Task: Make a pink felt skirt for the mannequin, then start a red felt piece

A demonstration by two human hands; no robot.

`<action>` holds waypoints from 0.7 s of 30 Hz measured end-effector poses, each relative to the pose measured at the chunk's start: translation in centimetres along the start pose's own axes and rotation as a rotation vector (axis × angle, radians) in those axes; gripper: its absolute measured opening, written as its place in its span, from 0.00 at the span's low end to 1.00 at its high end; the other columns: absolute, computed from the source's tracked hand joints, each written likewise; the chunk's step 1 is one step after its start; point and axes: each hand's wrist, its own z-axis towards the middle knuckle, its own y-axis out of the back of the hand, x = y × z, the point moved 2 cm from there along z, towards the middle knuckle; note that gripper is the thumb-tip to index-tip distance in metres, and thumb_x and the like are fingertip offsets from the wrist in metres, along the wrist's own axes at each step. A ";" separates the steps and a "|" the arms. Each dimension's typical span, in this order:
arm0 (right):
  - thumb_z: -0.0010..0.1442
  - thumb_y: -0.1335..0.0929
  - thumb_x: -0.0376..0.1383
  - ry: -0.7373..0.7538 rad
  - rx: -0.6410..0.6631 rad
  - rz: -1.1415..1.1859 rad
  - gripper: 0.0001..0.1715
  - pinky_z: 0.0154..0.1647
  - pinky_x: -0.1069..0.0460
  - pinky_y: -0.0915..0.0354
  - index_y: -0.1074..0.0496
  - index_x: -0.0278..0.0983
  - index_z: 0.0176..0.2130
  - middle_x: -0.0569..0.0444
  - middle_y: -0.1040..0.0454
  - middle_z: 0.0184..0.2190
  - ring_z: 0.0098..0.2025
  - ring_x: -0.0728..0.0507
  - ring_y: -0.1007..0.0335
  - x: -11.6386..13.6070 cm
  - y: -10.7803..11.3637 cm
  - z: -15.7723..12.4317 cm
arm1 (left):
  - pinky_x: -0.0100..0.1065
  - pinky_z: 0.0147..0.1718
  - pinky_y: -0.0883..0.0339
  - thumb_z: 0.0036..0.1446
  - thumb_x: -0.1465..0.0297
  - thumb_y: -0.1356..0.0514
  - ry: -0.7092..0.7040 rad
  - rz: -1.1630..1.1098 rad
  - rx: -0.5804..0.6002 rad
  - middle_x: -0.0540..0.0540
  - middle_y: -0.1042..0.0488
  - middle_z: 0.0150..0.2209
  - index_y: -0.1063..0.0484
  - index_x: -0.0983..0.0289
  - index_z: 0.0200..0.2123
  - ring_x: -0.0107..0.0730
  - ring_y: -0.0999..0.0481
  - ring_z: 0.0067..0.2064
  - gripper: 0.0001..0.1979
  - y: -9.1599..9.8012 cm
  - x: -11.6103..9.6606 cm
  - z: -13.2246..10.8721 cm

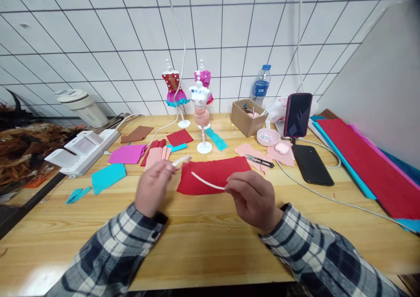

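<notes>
My left hand (pixel 154 186) is closed on a short, pale, narrow object (pixel 181 160) with a darker end; it is blurred and its kind cannot be made out. Between the thumb and fingers of my right hand (pixel 251 197) is one end of a thin white strip (pixel 207 183), which curves left with its other end free. Both hands are raised at the near side of a red cloth rectangle (pixel 215 168) lying flat on the wooden table (pixel 197 240). The strip hangs in front of this cloth, apart from my left hand.
Small dress forms (pixel 200 109) stand behind the cloth. Thread snips (pixel 259 160), a pink dish (pixel 268 136), a cardboard box (pixel 248 117) and a black phone (pixel 313 165) lie to the right. Cloth pieces (pixel 127 154) and a power strip (pixel 82 150) are left. A cable (pixel 328 197) crosses the right side.
</notes>
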 end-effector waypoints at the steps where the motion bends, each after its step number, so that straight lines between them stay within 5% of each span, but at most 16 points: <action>1: 0.61 0.34 0.28 -0.041 -0.027 0.009 0.10 0.40 0.47 0.31 0.28 0.42 0.40 0.51 0.23 0.37 0.39 0.43 0.28 -0.2 0.2 0.1 | 0.32 0.31 0.36 0.63 0.61 0.52 0.041 0.030 -0.110 0.50 0.30 0.25 0.31 0.63 0.28 0.32 0.30 0.29 0.17 0.9 1.2 0.7; 3: 0.62 0.34 0.32 -0.212 -0.037 0.104 0.05 0.40 0.46 0.31 0.28 0.41 0.37 0.50 0.23 0.37 0.40 0.42 0.28 -1.1 0.3 0.2 | 0.35 0.38 0.34 0.62 0.59 0.49 0.040 0.216 -0.126 0.53 0.25 0.33 0.28 0.62 0.36 0.37 0.26 0.36 0.15 2.1 3.7 2.0; 6: 0.62 0.33 0.39 -0.604 0.040 0.563 0.06 0.31 0.50 0.31 0.30 0.39 0.34 0.50 0.24 0.37 0.36 0.45 0.28 -3.1 -0.9 0.0 | 0.45 0.47 0.36 0.59 0.58 0.46 -0.119 0.580 0.084 0.62 0.25 0.42 0.26 0.64 0.40 0.49 0.28 0.47 0.17 2.2 6.7 3.1; 10: 0.55 0.28 0.41 -1.010 0.156 1.261 0.12 0.28 0.55 0.31 0.31 0.37 0.33 0.53 0.24 0.33 0.32 0.48 0.28 -4.0 -2.5 -0.7 | 0.50 0.44 0.35 0.59 0.55 0.46 -0.012 0.894 0.136 0.69 0.27 0.42 0.27 0.69 0.45 0.57 0.28 0.45 0.23 1.5 7.6 2.9; 14: 0.53 0.26 0.39 -1.136 0.231 1.535 0.13 0.31 0.55 0.30 0.31 0.37 0.34 0.51 0.22 0.35 0.35 0.47 0.26 -3.5 -2.6 -0.9 | 0.46 0.47 0.34 0.62 0.60 0.46 -0.165 0.696 0.078 0.63 0.24 0.42 0.25 0.65 0.44 0.48 0.26 0.46 0.17 0.8 5.3 2.2; 17: 0.51 0.24 0.35 -1.158 0.266 1.585 0.13 0.30 0.56 0.30 0.31 0.36 0.33 0.53 0.22 0.36 0.34 0.49 0.25 -3.5 -2.4 -0.9 | 0.39 0.49 0.33 0.64 0.65 0.46 -0.476 0.304 0.388 0.57 0.21 0.41 0.22 0.60 0.38 0.37 0.25 0.45 0.13 -0.9 3.7 1.4; 21: 0.49 0.23 0.36 -1.190 0.294 1.594 0.15 0.30 0.57 0.31 0.31 0.36 0.32 0.54 0.22 0.32 0.32 0.49 0.26 -4.2 -2.3 -1.2 | 0.39 0.51 0.33 0.61 0.67 0.41 -0.541 0.154 0.607 0.55 0.20 0.45 0.20 0.57 0.38 0.36 0.24 0.48 0.09 -2.3 3.8 0.7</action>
